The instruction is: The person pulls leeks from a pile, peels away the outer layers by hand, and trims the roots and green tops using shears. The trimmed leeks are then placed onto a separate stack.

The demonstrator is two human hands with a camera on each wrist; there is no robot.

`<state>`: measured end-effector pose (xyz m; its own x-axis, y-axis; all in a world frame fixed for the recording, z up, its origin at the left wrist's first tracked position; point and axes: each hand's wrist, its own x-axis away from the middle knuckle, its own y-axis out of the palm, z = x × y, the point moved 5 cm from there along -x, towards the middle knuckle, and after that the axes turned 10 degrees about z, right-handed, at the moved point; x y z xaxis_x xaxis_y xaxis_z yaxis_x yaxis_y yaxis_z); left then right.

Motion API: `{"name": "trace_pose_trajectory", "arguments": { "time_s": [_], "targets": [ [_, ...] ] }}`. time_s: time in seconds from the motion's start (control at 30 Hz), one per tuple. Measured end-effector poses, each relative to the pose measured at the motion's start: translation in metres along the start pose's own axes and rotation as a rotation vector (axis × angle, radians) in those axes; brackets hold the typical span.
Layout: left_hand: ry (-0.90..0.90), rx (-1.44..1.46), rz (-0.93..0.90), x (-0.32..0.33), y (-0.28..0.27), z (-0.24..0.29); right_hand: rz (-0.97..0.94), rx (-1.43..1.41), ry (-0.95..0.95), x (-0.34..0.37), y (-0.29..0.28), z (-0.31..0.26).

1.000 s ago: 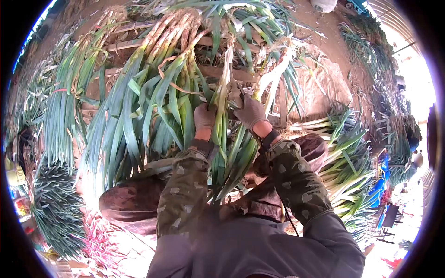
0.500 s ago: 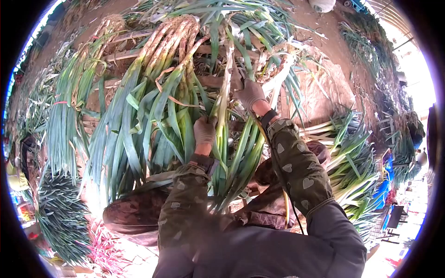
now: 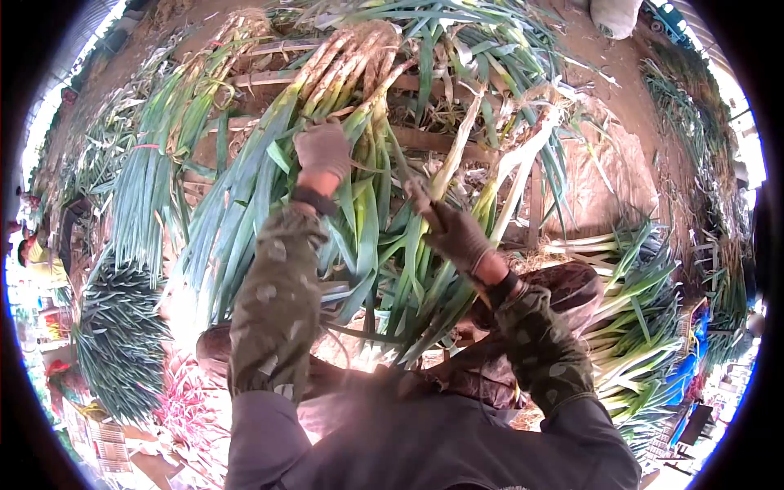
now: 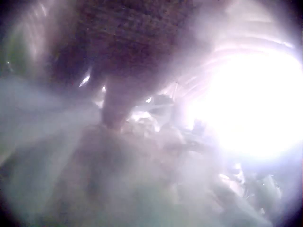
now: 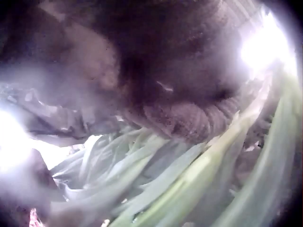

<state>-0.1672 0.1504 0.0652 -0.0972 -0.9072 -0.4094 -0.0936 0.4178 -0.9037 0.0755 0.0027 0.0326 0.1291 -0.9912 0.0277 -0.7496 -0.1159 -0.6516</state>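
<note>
My gloved left hand [image 3: 322,149] lies over the big bundle of leeks [image 3: 347,61], where the pale stems turn into green leaves; its fingertips are mostly hidden, and I cannot tell whether they grip a leek. The left wrist view is hazy, with a dark finger [image 4: 116,106] pointing down. In my gloved right hand [image 3: 457,233], the fingers curl round a slim knife-like tool [image 3: 418,194] whose narrow grey end points up and left. Just beyond that hand, a single leek [image 3: 459,143] slants with its pale stem upward. Leek leaves [image 5: 184,184] run below the curled fingers in the right wrist view.
Another leek bundle [image 3: 159,139] lies at the left, above a dense dark-green pile [image 3: 122,343]. Trimmed leeks [image 3: 625,318] are heaped by the right knee. Wooden slats [image 3: 269,77] lie under the bundles, and a brown sheet [image 3: 608,180] is spread at right.
The left hand has left the middle leek and moved up and left onto the big bundle. The right hand has come down and nearer, still with the tool. The middle leek now leans right.
</note>
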Motion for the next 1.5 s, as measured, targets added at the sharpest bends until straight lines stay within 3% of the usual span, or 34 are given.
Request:
{"name": "trace_pose_trajectory", "arguments": {
  "time_s": [0.1, 0.2, 0.23, 0.3, 0.33, 0.4, 0.43, 0.5, 0.57, 0.63, 0.73, 0.87, 1.07, 1.17, 1.27, 1.37, 1.43, 1.47, 1.5],
  "targets": [
    [-0.077, 0.150, -0.372, -0.006, 0.055, -0.013, 0.063, -0.012, -0.006, 0.012, 0.007, -0.001],
    [-0.052, 0.276, -0.447, -0.003, 0.050, 0.006, 0.083, -0.080, 0.056, 0.023, 0.002, -0.001],
    [-0.033, 0.392, -0.366, 0.004, 0.033, 0.020, 0.084, -0.138, 0.084, 0.030, -0.006, -0.005],
    [-0.174, 0.839, -0.669, 0.038, 0.001, 0.043, 0.052, -0.105, 0.186, 0.044, -0.036, -0.027],
    [-0.174, 1.163, -0.507, 0.054, -0.019, 0.054, 0.061, -0.078, 0.134, 0.048, -0.043, -0.029],
    [-0.267, 1.497, -0.421, 0.102, -0.009, 0.083, 0.081, -0.025, 0.044, 0.066, -0.051, -0.033],
    [-0.315, 1.344, -0.454, 0.123, -0.020, 0.092, -0.036, 0.083, 0.183, 0.076, -0.053, -0.036],
    [-0.210, 1.483, -0.120, 0.179, 0.023, 0.113, 0.032, 0.023, 0.121, 0.096, -0.053, -0.032],
    [-0.470, 1.610, -0.155, 0.201, 0.028, 0.119, 0.040, -0.052, 0.146, 0.117, -0.055, -0.034],
    [-0.867, 1.761, -0.399, 0.214, 0.026, 0.123, -0.029, 0.083, 0.133, 0.140, -0.048, -0.033],
    [-0.892, 1.743, -0.512, 0.207, 0.008, 0.116, -0.034, 0.143, 0.106, 0.159, -0.045, -0.044],
    [-1.032, 1.827, -0.468, 0.212, 0.022, 0.118, -0.069, 0.252, 0.116, 0.164, -0.044, -0.050],
    [-1.016, 1.824, -0.485, 0.212, 0.025, 0.111, -0.092, 0.293, 0.145, 0.165, -0.031, -0.041],
    [-1.095, 1.879, -0.627, 0.211, 0.013, 0.106, -0.091, 0.328, 0.137, 0.160, -0.029, -0.037],
    [-1.163, 1.752, -0.572, 0.213, 0.011, 0.104, -0.097, 0.312, 0.107, 0.158, -0.023, -0.041],
    [-1.194, 1.877, -0.504, 0.217, 0.020, 0.105, -0.124, 0.259, 0.142, 0.160, -0.020, -0.050],
    [-1.015, 1.881, -0.446, 0.217, 0.029, 0.106, -0.053, 0.243, 0.181, 0.153, -0.026, -0.045],
    [-1.014, 1.873, -0.453, 0.220, 0.035, 0.107, -0.019, 0.234, 0.200, 0.151, -0.029, -0.041],
    [-1.013, 1.864, -0.460, 0.219, 0.032, 0.107, -0.053, 0.326, 0.002, 0.145, -0.024, -0.042]
  ]
}}
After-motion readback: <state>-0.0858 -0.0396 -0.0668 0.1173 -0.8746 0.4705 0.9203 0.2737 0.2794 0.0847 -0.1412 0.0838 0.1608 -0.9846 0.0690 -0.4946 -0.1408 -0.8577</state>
